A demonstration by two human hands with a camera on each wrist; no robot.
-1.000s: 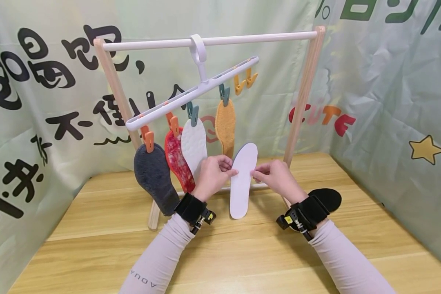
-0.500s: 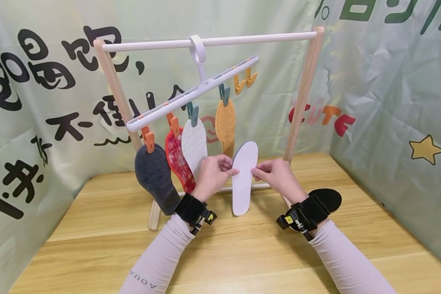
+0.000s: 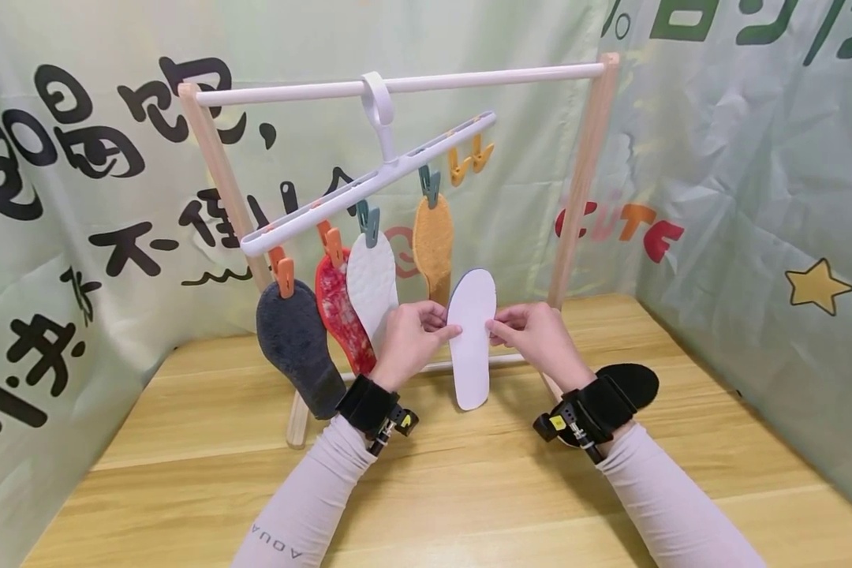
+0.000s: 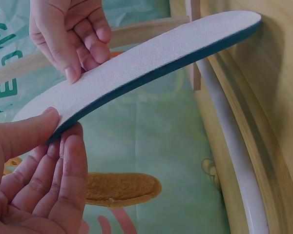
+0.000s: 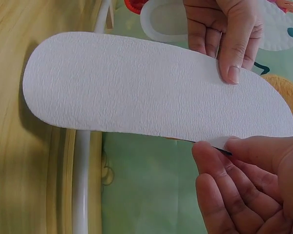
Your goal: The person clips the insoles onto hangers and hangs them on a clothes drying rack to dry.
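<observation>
Between both hands, a white insole (image 3: 472,347) is held upright just above the table. Its near face is white and lightly textured, and a dark blue edge (image 4: 151,74) shows in the left wrist view. My left hand (image 3: 413,335) pinches its left side between thumb and fingers. On the opposite side, my right hand (image 3: 536,335) pinches the edge the same way. Behind them a hanger (image 3: 390,170) carries a dark grey insole (image 3: 293,339), a red patterned insole (image 3: 342,308), a white quilted insole (image 3: 372,276) and an orange-yellow insole (image 3: 433,241), each on a clip.
Two yellow clips (image 3: 470,158) hang bare at the hanger's raised right end. The hanger tilts from a white rod (image 3: 468,79) on a wooden frame (image 3: 585,181). A black insole (image 3: 635,385) lies on the table (image 3: 440,489), partly under my right wrist.
The white insole has risen slightly, and its lower end has swung to the right. Both hands keep their pinch. The head view has shifted a little.
</observation>
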